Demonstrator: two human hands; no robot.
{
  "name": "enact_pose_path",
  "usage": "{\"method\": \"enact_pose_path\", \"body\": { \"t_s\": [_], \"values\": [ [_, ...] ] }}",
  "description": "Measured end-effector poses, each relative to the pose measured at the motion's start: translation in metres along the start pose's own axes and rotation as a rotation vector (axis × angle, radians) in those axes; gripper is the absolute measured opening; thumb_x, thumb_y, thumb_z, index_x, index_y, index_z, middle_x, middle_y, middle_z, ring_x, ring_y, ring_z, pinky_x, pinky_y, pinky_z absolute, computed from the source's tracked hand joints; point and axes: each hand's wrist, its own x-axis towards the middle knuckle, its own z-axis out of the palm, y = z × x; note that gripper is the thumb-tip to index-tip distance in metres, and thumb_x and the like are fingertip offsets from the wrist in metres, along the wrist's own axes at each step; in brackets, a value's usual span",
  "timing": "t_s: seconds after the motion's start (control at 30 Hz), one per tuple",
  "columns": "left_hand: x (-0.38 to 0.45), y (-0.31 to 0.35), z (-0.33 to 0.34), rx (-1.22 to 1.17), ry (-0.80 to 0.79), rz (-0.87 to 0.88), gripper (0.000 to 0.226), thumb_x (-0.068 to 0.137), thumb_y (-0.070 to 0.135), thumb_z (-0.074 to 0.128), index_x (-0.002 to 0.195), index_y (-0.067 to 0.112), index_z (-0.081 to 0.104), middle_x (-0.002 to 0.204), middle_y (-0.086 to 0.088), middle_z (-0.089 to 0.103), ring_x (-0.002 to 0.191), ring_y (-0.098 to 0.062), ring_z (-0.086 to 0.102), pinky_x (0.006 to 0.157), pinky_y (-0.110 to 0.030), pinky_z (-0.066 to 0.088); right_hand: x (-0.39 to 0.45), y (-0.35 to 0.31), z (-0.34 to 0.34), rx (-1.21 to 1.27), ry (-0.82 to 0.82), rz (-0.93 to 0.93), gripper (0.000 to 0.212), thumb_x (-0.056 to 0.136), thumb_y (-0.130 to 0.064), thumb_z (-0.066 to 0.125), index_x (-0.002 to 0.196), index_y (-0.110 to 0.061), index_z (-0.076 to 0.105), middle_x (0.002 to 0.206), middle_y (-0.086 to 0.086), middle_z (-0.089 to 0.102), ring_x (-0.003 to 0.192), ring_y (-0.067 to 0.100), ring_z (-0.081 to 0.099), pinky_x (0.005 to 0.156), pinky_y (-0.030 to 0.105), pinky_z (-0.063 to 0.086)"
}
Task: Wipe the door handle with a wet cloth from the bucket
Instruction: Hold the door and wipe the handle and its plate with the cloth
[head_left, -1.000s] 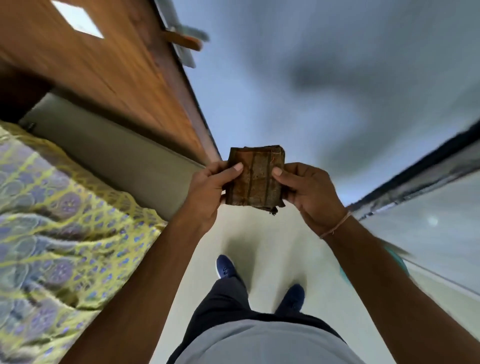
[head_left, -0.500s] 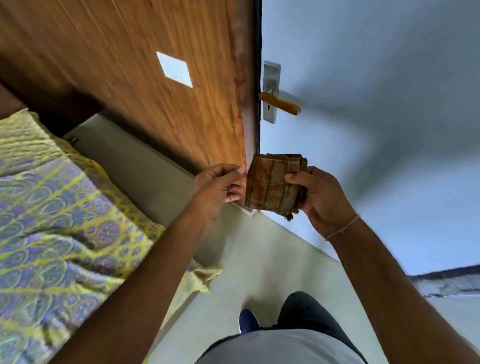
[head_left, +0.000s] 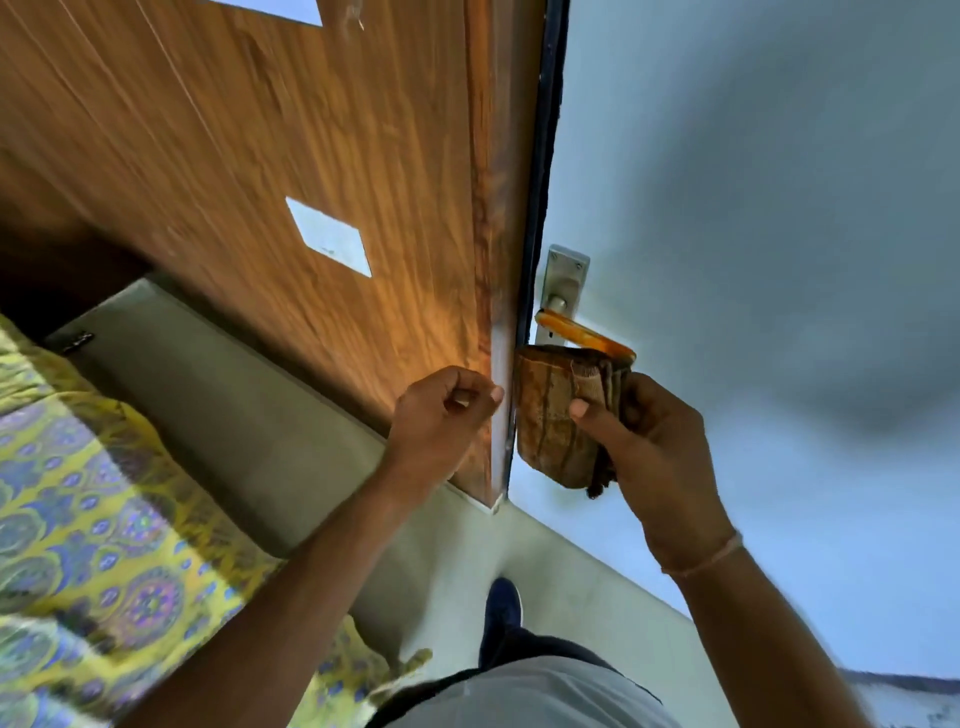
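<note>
The door handle (head_left: 582, 335), an orange-brown lever on a silver plate (head_left: 565, 278), sticks out from the pale blue door (head_left: 753, 234). A folded brown striped cloth (head_left: 553, 415) sits just under the lever, its top edge touching or almost touching it. My right hand (head_left: 649, 447) grips the cloth from the right. My left hand (head_left: 441, 415) is beside the cloth, its fingers curled with nothing in them, against the edge of the wooden panel. The bucket is out of view.
A brown wooden panel (head_left: 311, 156) with a white patch (head_left: 328, 236) stands left of the door. A bed with a yellow and purple patterned cover (head_left: 88, 545) fills the lower left. My blue shoe (head_left: 503, 603) stands on the pale floor (head_left: 457, 545).
My left hand has let go of the cloth. My right hand has raised the cloth up to the door handle as I came closer to the door.
</note>
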Motion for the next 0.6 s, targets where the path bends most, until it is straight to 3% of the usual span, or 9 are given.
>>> {"method": "enact_pose_path", "body": {
  "t_s": [0.07, 0.17, 0.27, 0.4, 0.5, 0.6],
  "values": [
    [0.013, -0.008, -0.001, 0.150, -0.014, 0.089, 0.014, 0.098, 0.028, 0.077, 0.108, 0.018, 0.076, 0.096, 0.016, 0.074, 0.087, 0.006, 0.066, 0.074, -0.008, 0.049, 0.014, 0.002, 0.006, -0.047, 0.044, -0.029, 0.019, 0.094, -0.014, 0.076, 0.113, -0.012, 0.075, 0.090, -0.001, 0.081, 0.073, 0.018, 0.077, 0.054, 0.028, 0.061],
    [0.041, -0.021, -0.005, 0.365, -0.003, 0.261, 0.026, 0.099, 0.031, 0.075, 0.122, 0.020, 0.072, 0.113, 0.012, 0.072, 0.101, -0.003, 0.064, 0.085, -0.023, 0.055, 0.036, 0.001, 0.010, -0.093, 0.128, -0.036, 0.018, 0.092, -0.014, 0.078, 0.110, -0.013, 0.076, 0.085, -0.003, 0.080, 0.068, 0.008, 0.072, 0.058, 0.018, 0.055],
    [0.068, -0.025, -0.005, 0.503, 0.015, 0.515, 0.034, 0.101, 0.032, 0.072, 0.131, 0.017, 0.068, 0.129, 0.000, 0.068, 0.119, -0.019, 0.061, 0.096, -0.041, 0.058, 0.048, -0.003, 0.011, -0.073, 0.209, -0.025, 0.007, 0.092, -0.008, 0.077, 0.095, -0.010, 0.070, 0.065, 0.000, 0.073, 0.053, 0.013, 0.064, 0.052, 0.022, 0.051],
    [0.104, -0.023, 0.004, 0.552, 0.091, 0.841, 0.033, 0.099, 0.021, 0.073, 0.129, 0.007, 0.071, 0.138, -0.013, 0.067, 0.125, -0.030, 0.063, 0.098, -0.048, 0.057, 0.060, -0.005, 0.025, -0.092, 0.321, 0.020, 0.017, 0.092, -0.005, 0.075, 0.089, -0.005, 0.058, 0.055, 0.007, 0.065, 0.046, 0.021, 0.056, 0.047, 0.028, 0.047],
    [0.120, -0.027, 0.006, 0.548, 0.120, 0.979, 0.047, 0.091, 0.011, 0.077, 0.137, 0.003, 0.069, 0.157, -0.021, 0.052, 0.152, -0.037, 0.044, 0.118, -0.054, 0.046, 0.061, -0.007, 0.045, -0.085, 0.422, 0.043, 0.025, 0.089, -0.014, 0.078, 0.087, -0.007, 0.054, 0.056, 0.009, 0.065, 0.049, 0.022, 0.058, 0.050, 0.036, 0.050],
    [0.132, -0.028, -0.003, 0.489, 0.074, 1.077, 0.079, 0.083, 0.014, 0.082, 0.154, -0.001, 0.048, 0.167, -0.022, 0.033, 0.164, -0.032, 0.022, 0.132, -0.053, 0.027, 0.055, -0.018, 0.063, -0.130, 0.572, 0.027, 0.022, 0.080, -0.021, 0.076, 0.083, -0.018, 0.054, 0.057, 0.008, 0.067, 0.047, 0.021, 0.057, 0.051, 0.036, 0.050]
  ]
}}
